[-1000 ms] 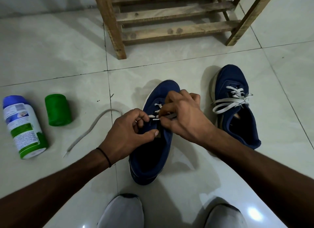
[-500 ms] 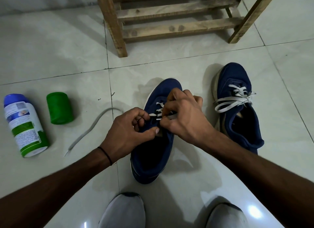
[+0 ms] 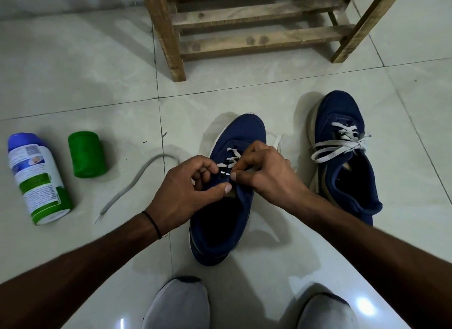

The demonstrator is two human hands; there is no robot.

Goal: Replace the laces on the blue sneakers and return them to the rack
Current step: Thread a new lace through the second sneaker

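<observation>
- Blue fabric sneaker [image 3: 234, 132], white-soled, centre of glossy tiled floor [image 3: 73, 83]; toe pointing away, long axis tilted slightly right.
- Left hand [image 3: 186, 194] fingers curled, gripping its eyelet edge; right hand [image 3: 266, 174] pinching flat white lace [image 3: 232, 150]; tongue hidden.
- Laced second blue sneaker [image 3: 342, 113] right; loose grey lace [image 3: 137, 179], green thread spool [image 3: 86, 154], white spray bottle [image 3: 36, 179] left; rough slatted wooden rack [image 3: 256, 38] beyond.

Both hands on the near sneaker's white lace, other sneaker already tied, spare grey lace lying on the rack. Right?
No: the spare grey lace lies on the floor between the green roll and the near sneaker, not on the rack. The head view shows it. Left hand and right hand do pinch the white lace; the other sneaker is tied.
</observation>
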